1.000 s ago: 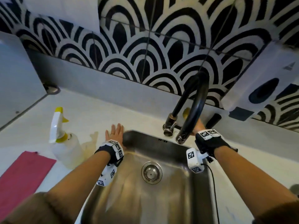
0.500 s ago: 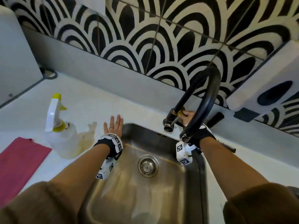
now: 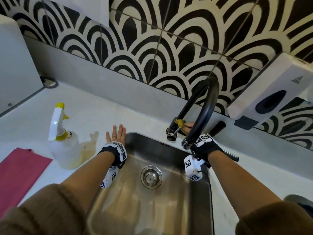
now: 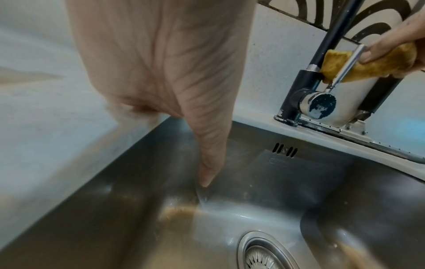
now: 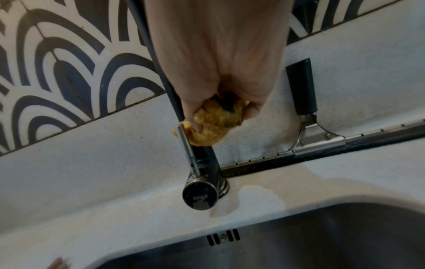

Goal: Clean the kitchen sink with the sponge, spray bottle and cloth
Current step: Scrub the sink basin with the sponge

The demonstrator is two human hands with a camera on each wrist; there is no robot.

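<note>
At the far left a pink cloth [image 3: 20,168] lies flat on the counter [image 3: 94,114], well apart from the basin, presumably parked there for a later wipe-down. Just to its right stands the spray bottle [image 3: 63,146], upright and near the sink's left edge, within easy reach but not held. Next comes the left hand [image 3: 116,134], fingers straight and spread, palm down on the counter at the sink's back left corner with the thumb hanging over the inner wall; it holds nothing and looks to be there as a brace while the other arm works. The steel sink [image 3: 118,200] sits in the middle, its drain [image 3: 151,177] uncovered. Further right, the right hand [image 5: 220,60] has its fingers and thumb curled round a yellow sponge [image 5: 214,125], squeezed into a wad and pressed against the black tap [image 3: 201,112] just above its base, beside the chrome lever [image 5: 187,152]. That pinched grip probably lets the sponge wrap the narrow stem for scrubbing. A squeegee [image 5: 303,91] lies along the back wall to the right.
</note>
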